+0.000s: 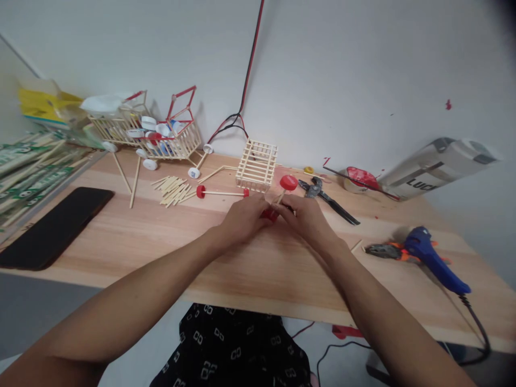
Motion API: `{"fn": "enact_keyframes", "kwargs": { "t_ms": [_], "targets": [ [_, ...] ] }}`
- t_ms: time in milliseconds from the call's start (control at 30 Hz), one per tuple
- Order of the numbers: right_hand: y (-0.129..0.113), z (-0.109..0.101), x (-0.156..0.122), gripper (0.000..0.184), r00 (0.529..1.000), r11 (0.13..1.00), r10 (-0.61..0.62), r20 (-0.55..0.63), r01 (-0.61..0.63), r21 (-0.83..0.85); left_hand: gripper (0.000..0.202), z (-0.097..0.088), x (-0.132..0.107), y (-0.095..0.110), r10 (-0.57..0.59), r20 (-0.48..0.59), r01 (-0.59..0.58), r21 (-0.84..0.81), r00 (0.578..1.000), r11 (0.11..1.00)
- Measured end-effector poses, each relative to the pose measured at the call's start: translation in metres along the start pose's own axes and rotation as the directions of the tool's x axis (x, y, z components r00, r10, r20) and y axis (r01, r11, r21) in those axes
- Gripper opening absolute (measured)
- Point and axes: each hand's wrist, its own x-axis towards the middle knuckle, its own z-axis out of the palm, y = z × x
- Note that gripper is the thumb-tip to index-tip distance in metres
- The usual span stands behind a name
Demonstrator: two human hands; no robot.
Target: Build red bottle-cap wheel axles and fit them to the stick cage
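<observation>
At the middle of the table, my left hand [245, 216] is closed on a red bottle cap [269, 215], mostly covered by the fingers. My right hand [305, 214] pinches a thin wooden stick [281, 196] that rises at a tilt from that cap. Another red bottle cap [288, 183] tops the stick's upper end. Just behind my hands stands a small stick-built basket [258, 164]. Left of it lies a second stick axle [223, 193] with a red cap at each end.
Two stick-built carts [171, 142] with white cap wheels stand at the back left. A pile of cut sticks [174, 191], a phone [56, 228], pliers [330, 201], a red-stained paint cup [360, 180] and a blue glue gun [437, 260] with its cable lie around.
</observation>
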Motion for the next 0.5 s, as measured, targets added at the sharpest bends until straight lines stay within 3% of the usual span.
{"fn": "enact_keyframes", "kwargs": {
  "t_ms": [500],
  "targets": [
    [0.0010, -0.0006, 0.0014, 0.030, 1.000, 1.000, -0.004, -0.001, 0.004, -0.012, 0.014, -0.0003, -0.0007, 0.0005, -0.001, -0.003, 0.001, -0.008, 1.000, 1.000]
  ]
}}
